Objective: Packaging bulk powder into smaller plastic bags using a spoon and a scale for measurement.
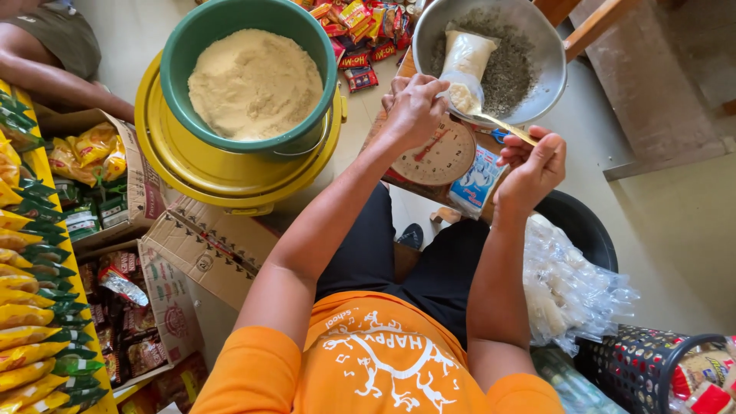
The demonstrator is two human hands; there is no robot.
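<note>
Along my far left edge, rows of yellow-and-green snack packets [27,307] are lining up, and beside them open brown cardboard boxes [180,253] of packets are crowding the floor, leaving little room on that side. Another person's bare arm [54,77] is resting at the top left corner. Ahead of me a round green plastic basin of pale yellow powder [253,77] is sitting inside a wider yellow plastic tub [192,165], whose rim is nearly touching the box flaps.

My left hand [414,107] is reaching forward, fingers closing around the mouth of a small clear plastic bag of pale powder [466,65]. That bag is lying in a shiny round metal pan [548,77] dusted with dark specks, which is sitting over a round dial scale with a red needle [441,157]. My right hand [533,165] is pinching the handle of a gold-coloured metal spoon [498,123], its tip meeting the bag's opening.

To the right, a heap of filled clear plastic bags [571,295] is lying against a black round tub [586,222], with bare pale floor [675,253] opening beyond. A black mesh basket [652,368] is filling the lower right corner.
</note>
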